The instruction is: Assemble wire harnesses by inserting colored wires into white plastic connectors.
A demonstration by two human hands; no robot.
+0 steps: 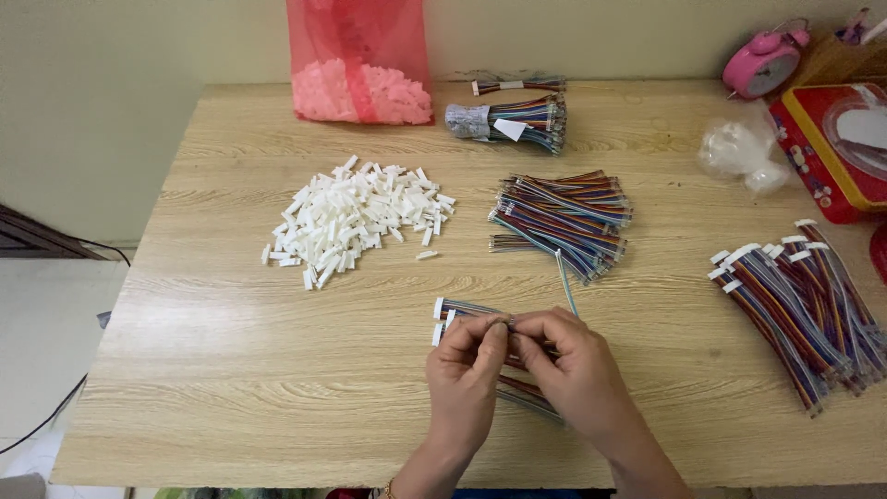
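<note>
My left hand (467,374) and my right hand (575,370) meet near the table's front edge, fingertips pinched together on a thin multicoloured ribbon cable (565,285) that trails up toward the far side. Under my hands lie a few cables with white connectors (440,316) on their left ends. A heap of small white plastic connectors (356,220) sits to the upper left. A pile of bare multicoloured cables (564,220) lies just beyond my right hand.
A stack of cables with white connectors (799,310) lies at the right. A taped cable bundle (508,120), a red bag of white parts (360,60), a clear plastic bag (739,148), a red box (832,148) and a pink alarm clock (762,60) stand along the far edge of the wooden table (231,370).
</note>
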